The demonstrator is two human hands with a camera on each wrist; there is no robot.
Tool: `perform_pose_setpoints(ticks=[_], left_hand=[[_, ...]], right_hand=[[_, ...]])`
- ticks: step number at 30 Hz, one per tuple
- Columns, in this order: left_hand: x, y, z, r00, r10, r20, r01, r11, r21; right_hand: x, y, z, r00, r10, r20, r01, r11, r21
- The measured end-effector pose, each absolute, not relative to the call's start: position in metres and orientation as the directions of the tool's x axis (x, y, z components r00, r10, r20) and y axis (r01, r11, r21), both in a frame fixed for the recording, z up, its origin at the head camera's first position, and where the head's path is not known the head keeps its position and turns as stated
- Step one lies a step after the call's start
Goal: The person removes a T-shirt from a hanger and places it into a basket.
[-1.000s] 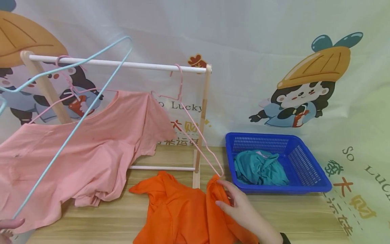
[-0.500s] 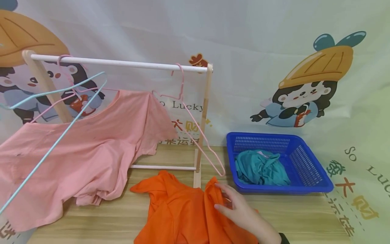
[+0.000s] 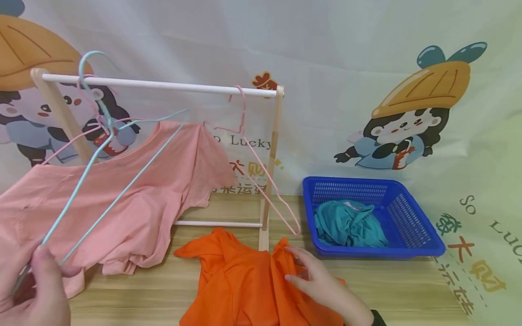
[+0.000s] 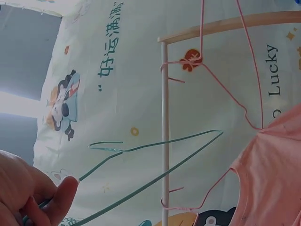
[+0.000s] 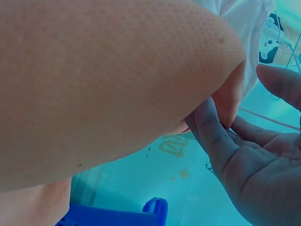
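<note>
My left hand [image 3: 38, 290] grips a light-blue clothes hanger [image 3: 77, 185] by one end, thumb and fingers closed round the wire. Its hook stands up in front of the rack's rail at the left. An orange shirt [image 3: 236, 285] lies bunched on the table, its lower part cut off by the view's edge. At its right side is my right hand [image 3: 320, 280]. In the right wrist view the fingers [image 5: 214, 129] reach behind a raised fold of the orange fabric [image 5: 122, 84], and the thumb stands apart from it.
A pink shirt [image 3: 122, 194] hangs on a pink hanger from the white-railed rack [image 3: 175, 85]. Another pink hanger [image 3: 261, 165] hangs bare at the rack's right end. A blue basket [image 3: 375, 252] holding a teal garment [image 3: 348, 226] sits on the right.
My left hand has come into view at the lower left, and the blue hanger has turned so that its hook points up. The right hand stays at the orange shirt, almost still.
</note>
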State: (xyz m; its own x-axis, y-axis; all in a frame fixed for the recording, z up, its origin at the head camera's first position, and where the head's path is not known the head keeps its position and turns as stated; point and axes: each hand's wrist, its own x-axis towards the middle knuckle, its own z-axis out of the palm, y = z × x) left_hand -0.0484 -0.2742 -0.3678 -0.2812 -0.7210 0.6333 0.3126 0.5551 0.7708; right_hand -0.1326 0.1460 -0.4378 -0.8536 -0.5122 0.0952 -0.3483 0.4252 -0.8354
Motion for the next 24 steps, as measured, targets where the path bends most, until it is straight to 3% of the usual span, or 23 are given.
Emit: perform_pose_setpoints(ticks=[3,6,9,24], left_hand=[[-0.044,-0.217,-0.305,-0.323,-0.650,0.688,0.322,0.608,0.726],[-0.046,-0.202,-0.281,-0.359,-0.556,0.750,0.176,0.749,0.639],[-0.054,-0.199,-0.273,-0.345,-0.519,0.782,0.119,0.802,0.585],[-0.070,-0.162,-0.266,-0.438,-0.343,0.831,0.186,0.870,0.457]], right_hand=[[-0.133,0.145,-0.438,-0.849,-0.519,0.098,-0.353,0.420,-0.836],[-0.133,0.145,-0.438,-0.847,-0.523,0.099,-0.354,0.416,-0.838],[-0.133,0.145,-0.439,-0.841,-0.532,0.095,-0.357,0.415,-0.837],[-0.132,0.143,-0.437,-0.840,-0.542,0.039,-0.338,0.465,-0.818]])
